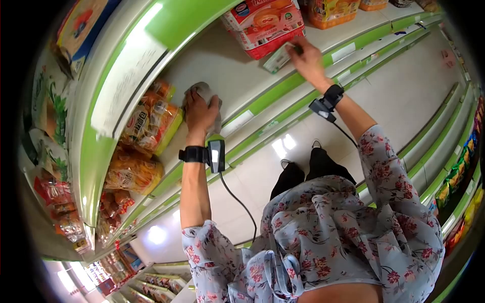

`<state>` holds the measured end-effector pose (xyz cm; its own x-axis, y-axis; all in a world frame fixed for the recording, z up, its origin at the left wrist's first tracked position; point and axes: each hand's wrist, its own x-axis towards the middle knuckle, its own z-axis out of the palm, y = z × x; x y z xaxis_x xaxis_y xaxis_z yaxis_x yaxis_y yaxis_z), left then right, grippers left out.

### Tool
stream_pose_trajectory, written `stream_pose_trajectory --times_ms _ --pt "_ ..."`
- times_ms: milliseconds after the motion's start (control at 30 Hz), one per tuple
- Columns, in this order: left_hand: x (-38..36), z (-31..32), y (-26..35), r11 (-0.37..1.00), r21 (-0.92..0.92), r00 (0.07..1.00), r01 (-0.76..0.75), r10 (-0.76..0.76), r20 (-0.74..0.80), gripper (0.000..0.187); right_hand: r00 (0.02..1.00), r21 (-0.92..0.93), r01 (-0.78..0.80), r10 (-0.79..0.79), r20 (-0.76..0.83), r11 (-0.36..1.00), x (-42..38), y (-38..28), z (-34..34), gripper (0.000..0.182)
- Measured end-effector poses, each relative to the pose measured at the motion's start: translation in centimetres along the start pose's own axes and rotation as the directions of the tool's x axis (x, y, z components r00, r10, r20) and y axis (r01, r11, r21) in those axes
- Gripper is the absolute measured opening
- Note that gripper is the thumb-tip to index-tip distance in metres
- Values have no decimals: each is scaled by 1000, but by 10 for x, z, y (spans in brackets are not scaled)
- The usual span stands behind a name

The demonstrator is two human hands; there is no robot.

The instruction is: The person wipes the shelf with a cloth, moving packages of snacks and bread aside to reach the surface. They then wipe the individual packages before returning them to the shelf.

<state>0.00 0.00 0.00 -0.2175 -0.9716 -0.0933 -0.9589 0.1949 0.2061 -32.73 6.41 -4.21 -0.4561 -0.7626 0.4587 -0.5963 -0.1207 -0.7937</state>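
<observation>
My left hand (200,112) presses a grey cloth (203,90) onto the white shelf surface (222,55), its fingers bent over the cloth. Bagged bread in orange and yellow wrapping (154,121) lies just left of it. My right hand (306,60) pinches a small pale green and white card (278,58) near the shelf's front edge. Right behind the card stands a red and pink package (265,25), close to my right fingers. Both wrists wear black straps with small devices and cables.
Orange packages (333,12) stand farther right on the shelf. A green-edged upper shelf (124,65) with a white label strip curves across the left. More bread bags (132,170) sit at lower left. Across the tiled floor (252,187), another shelf holds colourful snack bags (454,169).
</observation>
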Motion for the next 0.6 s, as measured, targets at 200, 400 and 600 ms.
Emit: stream_pose_trajectory --times_ms 200,400,600 --pt "47 -13 -2 994 -113 998 5 -12 -57 75 952 -151 200 -229 -205 968 -3 8 3 12" --pt "134 -9 -31 979 -198 996 51 -35 84 60 974 -161 146 -170 -147 976 -11 4 -5 11" --pt "224 5 -78 982 85 967 167 -146 -208 56 975 -135 138 -159 -156 981 -6 0 -6 11"
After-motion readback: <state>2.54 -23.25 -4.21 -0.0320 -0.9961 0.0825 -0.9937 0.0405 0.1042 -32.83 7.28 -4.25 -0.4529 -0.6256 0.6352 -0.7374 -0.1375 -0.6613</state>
